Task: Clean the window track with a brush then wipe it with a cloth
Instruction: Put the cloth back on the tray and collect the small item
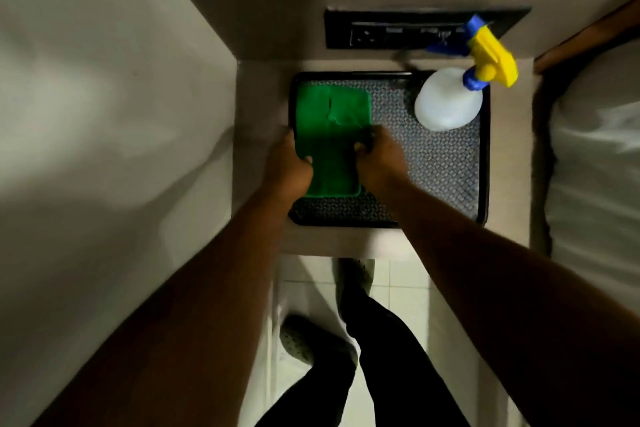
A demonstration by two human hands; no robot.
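A folded green cloth (pixel 332 135) lies on the left half of a black patterned tray (pixel 446 170). My left hand (pixel 289 163) grips the cloth's left edge, thumb on top. My right hand (pixel 379 158) is closed at the cloth's right edge, its fingers curled round a small dark thing that looks like a brush handle (pixel 367 137); most of it is hidden and blurred. No window track is in view.
A white spray bottle (pixel 448 99) with a yellow and blue trigger stands at the tray's far right corner. The tray sits on a small beige ledge (pixel 263 97) between a wall on the left and white fabric (pixel 595 163) on the right. A black switch panel (pixel 398 29) is behind.
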